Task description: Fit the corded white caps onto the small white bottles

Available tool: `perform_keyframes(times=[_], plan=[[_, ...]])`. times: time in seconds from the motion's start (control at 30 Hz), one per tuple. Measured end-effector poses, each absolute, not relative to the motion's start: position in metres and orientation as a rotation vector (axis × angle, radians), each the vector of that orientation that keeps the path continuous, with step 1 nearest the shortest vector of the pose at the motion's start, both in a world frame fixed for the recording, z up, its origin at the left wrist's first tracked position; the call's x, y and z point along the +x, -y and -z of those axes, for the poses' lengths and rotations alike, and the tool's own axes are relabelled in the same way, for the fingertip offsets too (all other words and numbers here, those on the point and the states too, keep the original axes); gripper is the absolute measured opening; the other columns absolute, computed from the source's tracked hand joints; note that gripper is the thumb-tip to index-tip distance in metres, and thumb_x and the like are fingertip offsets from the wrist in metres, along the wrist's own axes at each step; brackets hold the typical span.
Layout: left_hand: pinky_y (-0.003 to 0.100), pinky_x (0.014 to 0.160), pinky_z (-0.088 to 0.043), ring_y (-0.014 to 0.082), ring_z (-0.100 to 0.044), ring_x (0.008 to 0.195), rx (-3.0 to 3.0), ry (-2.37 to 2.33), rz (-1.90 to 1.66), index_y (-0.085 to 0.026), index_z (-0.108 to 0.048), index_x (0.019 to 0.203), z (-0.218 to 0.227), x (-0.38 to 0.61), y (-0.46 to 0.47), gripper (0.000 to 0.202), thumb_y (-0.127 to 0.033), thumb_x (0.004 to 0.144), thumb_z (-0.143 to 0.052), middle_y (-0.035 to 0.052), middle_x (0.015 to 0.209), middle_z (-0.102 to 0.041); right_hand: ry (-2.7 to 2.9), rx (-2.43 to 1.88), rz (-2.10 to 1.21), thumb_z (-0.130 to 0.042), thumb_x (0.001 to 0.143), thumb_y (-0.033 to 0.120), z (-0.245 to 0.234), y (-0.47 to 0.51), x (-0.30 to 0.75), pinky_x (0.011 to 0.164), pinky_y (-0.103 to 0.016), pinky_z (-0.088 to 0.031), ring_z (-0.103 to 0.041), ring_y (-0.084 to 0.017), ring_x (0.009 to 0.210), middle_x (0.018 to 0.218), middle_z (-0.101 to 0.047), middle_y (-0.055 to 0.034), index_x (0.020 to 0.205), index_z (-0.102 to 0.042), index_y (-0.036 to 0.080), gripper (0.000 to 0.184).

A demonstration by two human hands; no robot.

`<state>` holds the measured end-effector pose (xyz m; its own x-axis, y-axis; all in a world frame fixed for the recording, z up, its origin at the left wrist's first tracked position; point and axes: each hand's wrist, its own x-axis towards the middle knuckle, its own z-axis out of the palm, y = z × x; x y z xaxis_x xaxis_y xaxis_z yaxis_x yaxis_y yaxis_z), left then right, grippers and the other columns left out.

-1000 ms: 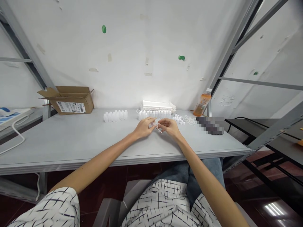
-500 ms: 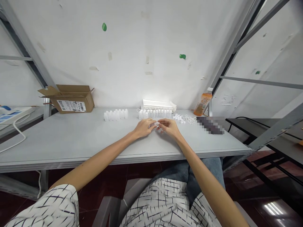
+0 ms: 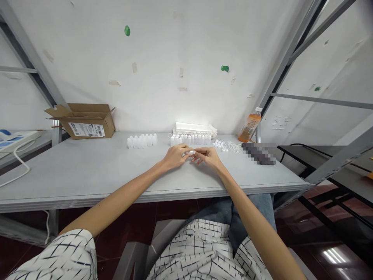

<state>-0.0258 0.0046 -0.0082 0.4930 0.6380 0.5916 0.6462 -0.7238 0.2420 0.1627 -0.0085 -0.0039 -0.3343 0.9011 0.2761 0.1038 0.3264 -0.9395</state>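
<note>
My left hand [image 3: 175,156] is closed around a small white plastic bottle [image 3: 190,152], held on its side just above the table. At the bottle's right end, the fingers of my right hand [image 3: 206,156] pinch together; they partly hide that end, so a cap there cannot be made out clearly. Behind my hands stands a row of capped small white bottles [image 3: 198,139]. Farther left is a group of similar bottles [image 3: 142,141] without visible caps. Small white caps [image 3: 220,145] lie loose to the right, beside a heap of white cord loops [image 3: 234,147].
A white tray-like stack [image 3: 195,128] sits against the wall behind the bottles. An open cardboard box [image 3: 90,122] is at the back left of the grey table [image 3: 87,171]. An orange drink bottle [image 3: 250,125] leans at the back right, near a blurred dark item [image 3: 259,154].
My right fingers have shifted slightly at the bottle's end, and the white loop seen by them before no longer shows. My left hand keeps its hold. The view has shifted slightly.
</note>
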Motion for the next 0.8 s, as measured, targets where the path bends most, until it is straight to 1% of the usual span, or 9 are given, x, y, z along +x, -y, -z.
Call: perform_keyframes(times=[0.17,0.4,0.63,0.8], plan=[[0.025,0.065,-0.044,0.016,-0.063,0.085,-2.669,1.109,1.089,-0.022,-0.07,0.104,0.0086,-0.0254,-0.0038,0.023,-0.023,0.088,-0.055,0.0031,0.099,-0.069,1.687,-0.909,-1.122,-0.071,0.071,0.049,0.003,0.01,0.1638,0.054,-0.028,-0.054,-0.07,-0.022,0.071,0.085,-0.072,-0.012,0.094,-0.074,0.011,0.044],[0.024,0.063,-0.044,0.0146,-0.062,0.079,-2.619,1.024,1.159,-0.024,-0.072,0.102,0.0113,-0.0245,-0.005,0.022,-0.026,0.089,-0.055,0.0031,0.092,-0.069,1.673,-0.9,-1.136,-0.071,0.071,0.048,0.0031,0.0089,0.1645,0.053,-0.027,-0.053,-0.069,-0.022,0.07,0.087,-0.072,-0.0122,0.094,-0.073,0.012,0.043],[0.023,0.061,-0.044,0.0137,-0.061,0.079,-2.493,0.848,1.176,-0.022,-0.07,0.103,0.016,-0.0248,-0.0093,0.024,-0.019,0.088,-0.052,0.0044,0.089,-0.068,1.621,-0.858,-1.181,-0.075,0.068,0.046,0.001,0.0102,0.165,0.055,-0.029,-0.055,-0.069,-0.022,0.071,0.083,-0.072,-0.0109,0.088,-0.072,0.012,0.039],[0.023,0.06,-0.043,0.0145,-0.061,0.081,-2.449,0.85,1.146,-0.023,-0.071,0.102,0.0162,-0.0246,-0.0091,0.025,-0.017,0.088,-0.05,0.0042,0.089,-0.068,1.61,-0.84,-1.205,-0.076,0.067,0.046,0.0007,0.0108,0.1655,0.056,-0.029,-0.055,-0.069,-0.023,0.073,0.081,-0.071,-0.0101,0.087,-0.071,0.013,0.039]])
